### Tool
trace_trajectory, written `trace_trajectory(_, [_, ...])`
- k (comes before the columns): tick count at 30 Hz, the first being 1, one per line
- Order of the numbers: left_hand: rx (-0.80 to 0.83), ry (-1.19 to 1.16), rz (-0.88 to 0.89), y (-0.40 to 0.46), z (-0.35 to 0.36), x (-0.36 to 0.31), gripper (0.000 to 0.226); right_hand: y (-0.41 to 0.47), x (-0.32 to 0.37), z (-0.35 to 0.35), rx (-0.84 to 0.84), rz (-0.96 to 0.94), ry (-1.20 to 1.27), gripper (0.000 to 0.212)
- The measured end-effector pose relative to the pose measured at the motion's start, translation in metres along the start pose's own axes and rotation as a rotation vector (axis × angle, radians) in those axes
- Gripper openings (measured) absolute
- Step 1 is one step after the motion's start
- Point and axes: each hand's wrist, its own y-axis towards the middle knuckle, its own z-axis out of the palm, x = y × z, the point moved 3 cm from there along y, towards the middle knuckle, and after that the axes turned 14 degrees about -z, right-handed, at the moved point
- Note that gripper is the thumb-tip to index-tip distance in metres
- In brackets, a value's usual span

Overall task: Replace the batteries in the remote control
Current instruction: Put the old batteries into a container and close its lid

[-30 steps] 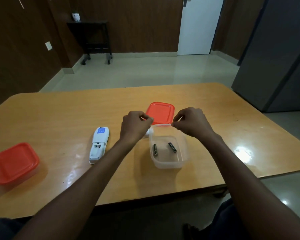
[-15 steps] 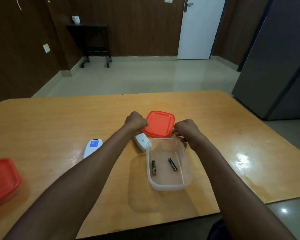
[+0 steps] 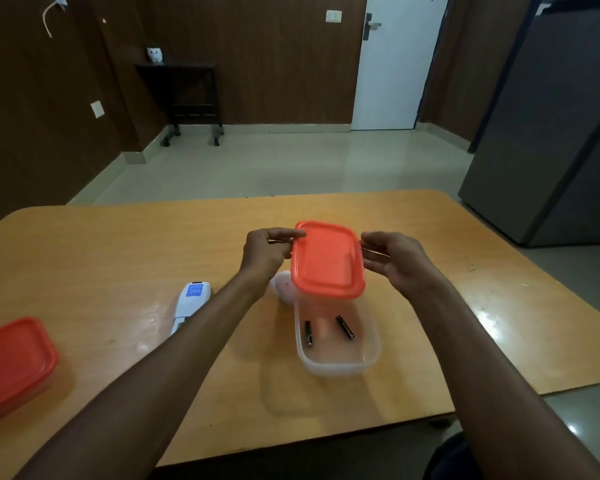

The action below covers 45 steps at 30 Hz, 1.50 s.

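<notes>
Both hands hold an orange lid (image 3: 327,259) in the air over the far end of a clear plastic box (image 3: 338,365). My left hand (image 3: 269,252) pinches the lid's left edge; my right hand (image 3: 392,259) grips its right edge with fingers curled. Two black batteries (image 3: 308,333) (image 3: 345,327) lie on the box's floor. The white remote control (image 3: 190,303) lies back-up on the table to the left, partly hidden by my left forearm. Its white battery cover (image 3: 282,287) rests between the remote and the box, half behind the lid.
A second clear box with an orange lid (image 3: 13,362) stands at the table's left edge. The wooden table (image 3: 118,258) ends close to me. A grey refrigerator (image 3: 551,133) stands to the right beyond the table.
Both hands moved from the clear box's far rim to the orange lid lying behind it, then lifted the lid and brought it over the box.
</notes>
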Motion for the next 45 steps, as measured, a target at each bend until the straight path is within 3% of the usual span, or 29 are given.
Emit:
trace_trajectory(4, [0.074, 0.032, 0.051, -0.028, -0.002, 0.003, 0.037, -0.021, 0.008, -0.015, 0.011, -0.079, -0.203, 0.021])
trace_trajectory(17, [-0.016, 0.141, -0.068, -0.093, -0.004, 0.034, 0.029, -0.075, 0.005, -0.018, 0.129, -0.075, -0.742, 0.006])
trace_trajectory(22, [0.018, -0.051, -0.142, -0.100, -0.011, 0.044, 0.026, -0.076, 0.004, -0.015, 0.148, -0.043, -0.773, 0.007])
trace_trajectory(26, [0.091, -0.157, -0.256, -0.102, -0.018, 0.055, 0.050, -0.074, 0.001, -0.013, 0.193, 0.021, -0.745, 0.011])
trace_trajectory(33, [0.128, -0.243, -0.432, -0.112, -0.046, 0.060, 0.027, -0.085, -0.011, 0.009, 0.375, 0.166, -0.693, 0.017])
trace_trajectory(38, [0.149, -0.285, -0.481, -0.121, -0.067, 0.070, 0.032, -0.092, -0.015, 0.028, 0.444, 0.182, -0.658, 0.016])
trace_trajectory(45, [0.141, -0.290, -0.475, -0.119, -0.074, 0.076, 0.035, -0.091, -0.029, 0.036, 0.416, 0.185, -0.675, 0.007])
